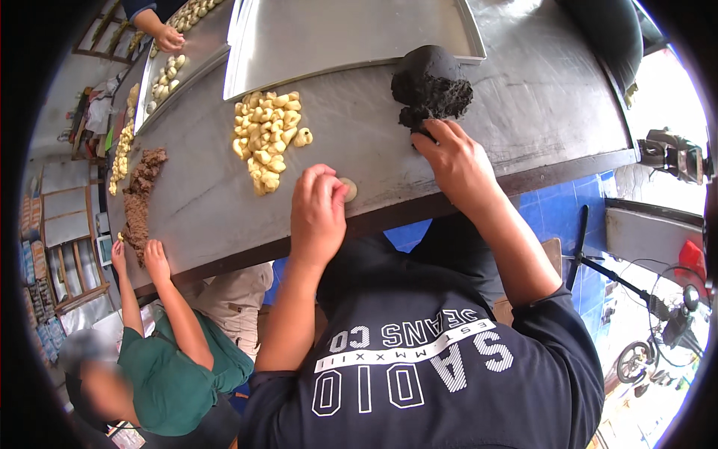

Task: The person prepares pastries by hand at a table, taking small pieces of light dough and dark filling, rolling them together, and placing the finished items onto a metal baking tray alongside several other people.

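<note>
My left hand (318,213) is closed near the table's front edge, its fingers curled. A small, pale, round piece of dough (350,190) shows at its thumb and fingertips. My right hand (458,166) reaches forward and its fingertips pinch the near, crumbly edge of a large black lump of paste (432,78). What lies between those fingertips is partly hidden. Left of the lump, beyond my left hand, sits a pile of small yellow dough pieces (268,135), with one piece slightly apart on its right side.
A large metal tray (351,37) lies beyond the piles on the metal table (348,112). At left, another tray (191,78) holds pale dough balls, near a co-worker's hand (169,37). A green-sleeved co-worker (176,370) works by a brown paste strip (138,202).
</note>
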Motion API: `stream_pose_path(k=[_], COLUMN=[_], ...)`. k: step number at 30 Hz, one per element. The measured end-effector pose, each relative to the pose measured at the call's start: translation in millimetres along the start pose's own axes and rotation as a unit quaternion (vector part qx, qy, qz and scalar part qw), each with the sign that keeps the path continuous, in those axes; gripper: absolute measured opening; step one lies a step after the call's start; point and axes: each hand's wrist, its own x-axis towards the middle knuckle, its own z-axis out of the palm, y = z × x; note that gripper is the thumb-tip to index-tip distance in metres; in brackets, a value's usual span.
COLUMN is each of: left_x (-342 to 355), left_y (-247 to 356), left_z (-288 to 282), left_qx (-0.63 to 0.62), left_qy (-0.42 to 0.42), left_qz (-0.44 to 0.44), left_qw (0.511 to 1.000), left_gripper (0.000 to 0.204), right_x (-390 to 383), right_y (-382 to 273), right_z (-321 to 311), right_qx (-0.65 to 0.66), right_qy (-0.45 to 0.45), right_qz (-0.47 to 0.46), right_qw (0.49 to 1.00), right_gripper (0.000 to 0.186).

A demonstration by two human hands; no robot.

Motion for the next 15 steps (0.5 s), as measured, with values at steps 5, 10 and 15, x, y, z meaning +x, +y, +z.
stream_pose_path(k=[5,10,15], left_x=[53.5,68.1,58.9], left_y=[-1.4,-0.7,7.0], left_z=[-23.7,18.9,12.4], left_qx=[-0.121,0.255,0.191], left_qy=[-0.129,-0.115,-0.104], left_qz=[-0.126,0.092,0.011], left_qw=[0.976,0.956,0.976], left_gripper=[0.019,0.019,0.021], right_x=[-13.6,-10.8,-10.9], right_y=[-23.2,-16.4,-1.8], right_z=[-26.2,-14.5,-13.7], right_qx=[0.161,0.141,0.095], right_qy=[-0.060,0.014,-0.018], right_qz=[-0.081,-0.061,-0.031], right_qw=[0.982,0.988,0.995], right_gripper=[0.025,0.033,0.029])
